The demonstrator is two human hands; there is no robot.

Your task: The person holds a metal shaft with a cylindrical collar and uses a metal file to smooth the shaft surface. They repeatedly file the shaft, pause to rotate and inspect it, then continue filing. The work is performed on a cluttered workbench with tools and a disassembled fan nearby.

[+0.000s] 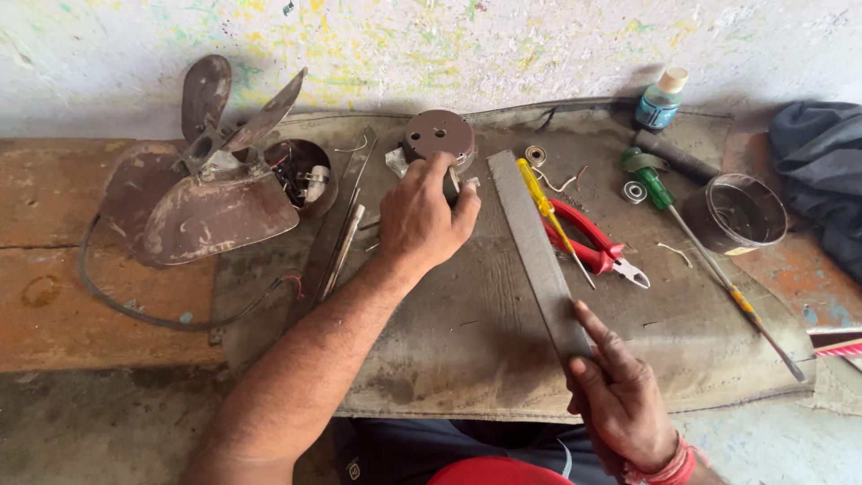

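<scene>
Soft, even daylight fills the scene, bright enough to show every stain on the mat. Shadows are faint and short: a weak one beside the file that lies on the mat, another under the left hand. The wall behind the mat is palest, nearly washed out. Focus is sharp throughout, with slight wide-angle bending toward the edges.

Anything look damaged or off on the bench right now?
Yes: the fan at left lies tipped on its blades, rusty, its motor housing open with wires exposed. Loose bearings and wire scraps lie scattered by the pliers.
</scene>
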